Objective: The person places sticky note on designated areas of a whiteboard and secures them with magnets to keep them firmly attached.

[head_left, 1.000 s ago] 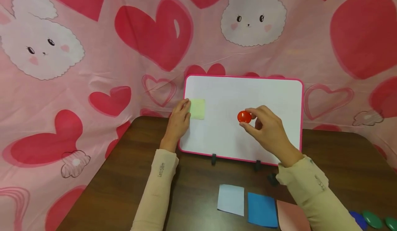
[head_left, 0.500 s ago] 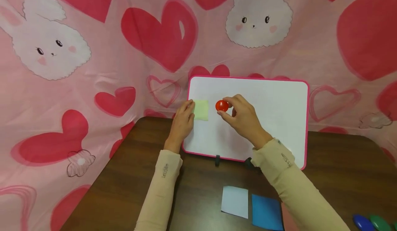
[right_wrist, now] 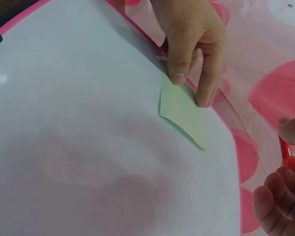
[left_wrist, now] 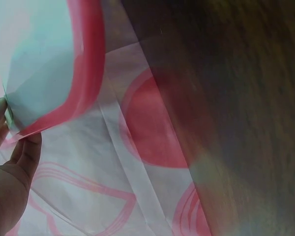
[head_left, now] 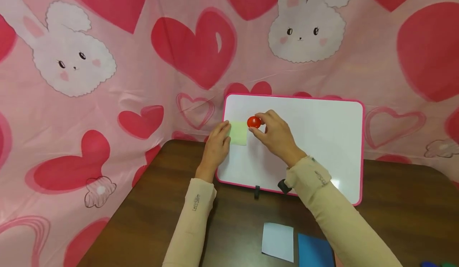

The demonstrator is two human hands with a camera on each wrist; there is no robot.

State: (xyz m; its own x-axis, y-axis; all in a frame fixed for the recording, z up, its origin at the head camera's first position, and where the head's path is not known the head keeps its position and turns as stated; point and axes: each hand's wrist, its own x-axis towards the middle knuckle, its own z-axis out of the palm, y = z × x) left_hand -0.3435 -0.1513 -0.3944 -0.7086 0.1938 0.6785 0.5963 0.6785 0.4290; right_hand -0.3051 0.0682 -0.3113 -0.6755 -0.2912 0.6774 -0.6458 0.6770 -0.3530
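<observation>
A whiteboard [head_left: 322, 135] with a pink frame leans upright at the back of the table. My left hand [head_left: 215, 149] grips its left edge beside a pale green sticky note [head_left: 238, 135]; in the left wrist view, fingers [left_wrist: 29, 152] lie on both sides of the frame. Between thumb and fingertips, my right hand [head_left: 277, 137] pinches a glossy red round magnet [head_left: 254, 122]. The magnet appears at the note's upper right corner in the head view. In the right wrist view the magnet [right_wrist: 285, 150] shows edge-on, and the note's lower edge curls off the board.
Dark clips [head_left: 257, 192] support the board's bottom edge. A white sticky note [head_left: 277, 242] and a blue one [head_left: 314, 251] lie on the brown table [head_left: 143, 219]. Blue [head_left: 428, 264] and green magnets peek in at the lower right. A pink heart-patterned cloth [head_left: 201, 52] hangs behind.
My right hand has carried the red magnet leftward and up across the board to the green note. The left hand keeps its place at the board's edge. The head view has shifted slightly.
</observation>
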